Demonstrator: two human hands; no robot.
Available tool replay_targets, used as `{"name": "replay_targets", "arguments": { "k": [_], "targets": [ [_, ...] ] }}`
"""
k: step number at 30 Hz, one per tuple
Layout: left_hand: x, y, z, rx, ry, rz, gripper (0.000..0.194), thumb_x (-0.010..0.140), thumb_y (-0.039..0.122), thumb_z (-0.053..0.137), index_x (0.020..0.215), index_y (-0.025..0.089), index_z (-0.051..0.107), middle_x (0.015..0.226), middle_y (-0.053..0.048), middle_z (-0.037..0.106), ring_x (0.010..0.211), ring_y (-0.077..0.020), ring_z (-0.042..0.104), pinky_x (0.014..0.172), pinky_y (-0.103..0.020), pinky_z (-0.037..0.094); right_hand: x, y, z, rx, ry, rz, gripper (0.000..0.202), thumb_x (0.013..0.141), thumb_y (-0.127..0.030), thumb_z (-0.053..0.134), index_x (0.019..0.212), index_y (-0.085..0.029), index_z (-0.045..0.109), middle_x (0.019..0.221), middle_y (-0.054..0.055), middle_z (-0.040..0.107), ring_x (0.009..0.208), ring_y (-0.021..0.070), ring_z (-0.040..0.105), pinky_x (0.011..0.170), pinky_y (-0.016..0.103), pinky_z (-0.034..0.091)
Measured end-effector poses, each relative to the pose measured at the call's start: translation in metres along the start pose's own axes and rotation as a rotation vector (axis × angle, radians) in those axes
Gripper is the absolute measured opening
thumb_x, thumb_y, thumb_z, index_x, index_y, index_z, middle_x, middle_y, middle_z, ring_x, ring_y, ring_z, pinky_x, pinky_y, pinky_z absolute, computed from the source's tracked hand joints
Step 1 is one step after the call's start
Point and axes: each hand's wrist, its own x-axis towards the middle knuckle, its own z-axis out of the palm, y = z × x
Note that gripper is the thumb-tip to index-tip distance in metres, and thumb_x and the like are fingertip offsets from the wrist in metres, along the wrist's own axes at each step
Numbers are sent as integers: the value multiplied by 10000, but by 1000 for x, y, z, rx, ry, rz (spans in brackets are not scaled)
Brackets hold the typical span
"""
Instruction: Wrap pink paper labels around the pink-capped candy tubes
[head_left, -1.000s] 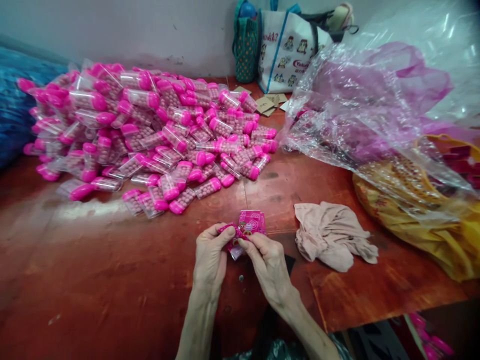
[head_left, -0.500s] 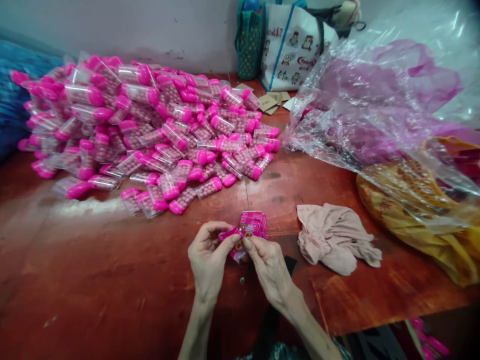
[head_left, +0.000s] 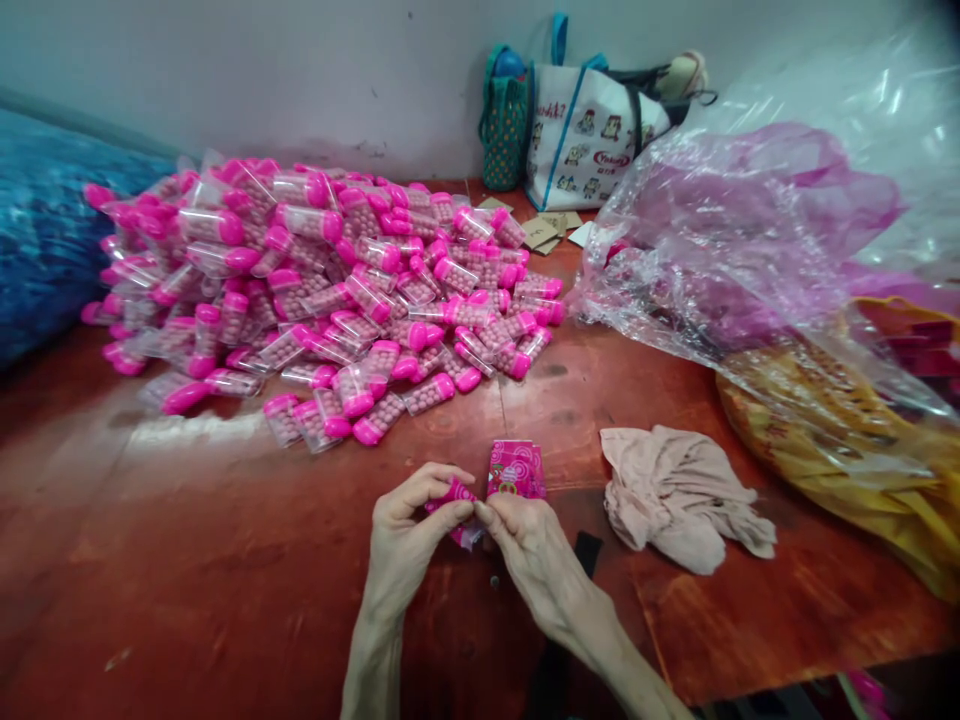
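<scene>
Between the thumb and fingers of my left hand (head_left: pixel 411 525) is a small pink printed wrapper (head_left: pixel 459 492), with a shiny clear part hanging below it. The fingertips of my right hand (head_left: pixel 532 545) pinch its right edge, thumb tip close to thumb tip. Both hands are closed, and the fingers cover much of the wrapper. Just beyond my right hand lies a stack of flat pink printed pieces (head_left: pixel 517 465), its near edge hidden by the knuckles. Farther back is a big heap of clear tubes with pink caps (head_left: pixel 367 295), filled with small pink balls.
A crumpled beige cloth (head_left: pixel 682 495) lies right of my hands. Beyond it are a yellow bag (head_left: pixel 810 410) and clear and purple plastic sheeting (head_left: pixel 735 230). At the wall stand a white tote bag (head_left: pixel 577 140) and a green dotted bottle holder (head_left: pixel 504 135). Blue plastic (head_left: pixel 67 230) bulges at left.
The camera view has shifted, so the table's contents appear lower. My hands have moved slightly left of the pink stack, showing more of it, and the wrapper has turned between my fingers.
</scene>
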Motion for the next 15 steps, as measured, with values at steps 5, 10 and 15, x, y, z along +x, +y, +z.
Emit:
{"name": "replay_targets", "arguments": {
  "k": [5,10,15],
  "targets": [
    [2,-9,1,-243,154,-39,56,646,130,675,606,170,682,636,-10,629,622,-126,559,586,-231,436,6,-3,-12,-148,-73,-168,282,909,-317,342,968,-242,608,815,21,614,751,165,550,701,267,417],
    [4,-11,-4,-445,433,-195,71,553,169,735,602,164,685,583,15,641,547,-93,558,540,-196,446,81,-20,-40,-437,187,-217,382,922,-333,268,1208,-197,480,1194,106,480,1115,252,396,929,414,307],
    [20,11,-34,-380,690,-62,142,506,154,752,626,166,678,606,22,665,561,-103,582,595,-229,480,186,-10,-54,-579,295,82,640,822,-610,299,1223,-133,449,1189,183,434,1100,348,357,854,525,319]
  ]
}}
